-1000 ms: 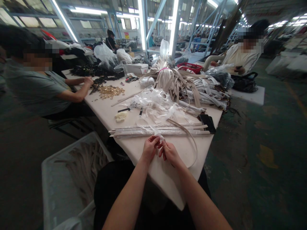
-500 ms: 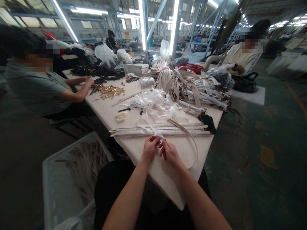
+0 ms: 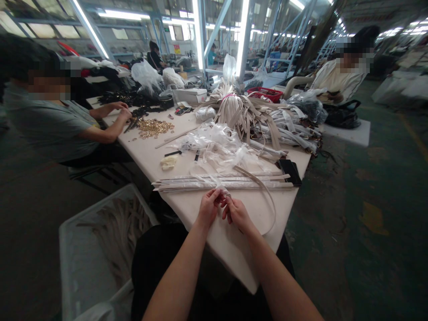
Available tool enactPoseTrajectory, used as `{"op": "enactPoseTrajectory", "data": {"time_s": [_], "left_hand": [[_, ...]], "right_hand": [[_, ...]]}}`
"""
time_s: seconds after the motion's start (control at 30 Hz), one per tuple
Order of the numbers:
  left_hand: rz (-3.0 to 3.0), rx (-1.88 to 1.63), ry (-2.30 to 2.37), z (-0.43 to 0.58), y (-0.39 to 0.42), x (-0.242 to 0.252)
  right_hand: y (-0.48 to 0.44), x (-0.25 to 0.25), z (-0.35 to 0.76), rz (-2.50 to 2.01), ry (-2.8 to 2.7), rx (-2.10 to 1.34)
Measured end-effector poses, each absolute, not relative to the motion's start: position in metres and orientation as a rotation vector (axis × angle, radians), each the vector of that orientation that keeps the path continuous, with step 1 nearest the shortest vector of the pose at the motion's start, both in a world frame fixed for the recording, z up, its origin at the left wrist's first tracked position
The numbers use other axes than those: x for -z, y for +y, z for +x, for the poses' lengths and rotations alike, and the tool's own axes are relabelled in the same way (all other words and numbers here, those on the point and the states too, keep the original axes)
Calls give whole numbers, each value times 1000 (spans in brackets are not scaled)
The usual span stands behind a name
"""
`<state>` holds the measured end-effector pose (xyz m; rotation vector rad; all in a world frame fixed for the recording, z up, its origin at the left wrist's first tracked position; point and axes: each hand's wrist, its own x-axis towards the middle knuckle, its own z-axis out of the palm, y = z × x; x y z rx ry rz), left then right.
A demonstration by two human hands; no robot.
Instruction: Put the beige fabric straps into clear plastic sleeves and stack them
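My left hand [image 3: 209, 206] and my right hand [image 3: 236, 212] meet over the near corner of the white table [image 3: 200, 214], both pinching the end of a beige strap [image 3: 267, 196] and a strip of clear plastic wrap between them. The strap curves away to the right in a loop and back toward the heap. Just beyond my fingers lies a row of wrapped straps [image 3: 220, 182] stretched across the table. A black phone [image 3: 289, 171] rests at the right end of that row.
A heap of loose plastic sleeves [image 3: 217, 147] and a large bundle of beige straps [image 3: 240, 111] fill the middle. Gold metal rings [image 3: 154, 127] lie by a seated person [image 3: 50, 120] on the left. Another person [image 3: 337, 78] sits far right. A white bin [image 3: 100, 249] of straps stands at my left.
My fingers have shifted slightly on the strap end. The person at the left has moved one hand a little further up the table.
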<state>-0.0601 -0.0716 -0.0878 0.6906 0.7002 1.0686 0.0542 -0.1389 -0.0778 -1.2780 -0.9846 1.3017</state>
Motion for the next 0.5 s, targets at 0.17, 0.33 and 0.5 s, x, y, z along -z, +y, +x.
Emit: {"op": "enactPoseTrajectory", "data": {"time_s": [0.17,0.33,0.5], "left_hand": [[733,-1035,701,-59,-73,89],[678,-1070,687,-60,-70,91],[612,-1128,712,-60,-67,90]], "right_hand": [[-137,79,55,-1280,-1017,-1318],[-138,76,57,-1258,-1022,-1330],[-144,73,58,-1180,-978,-1331]]}}
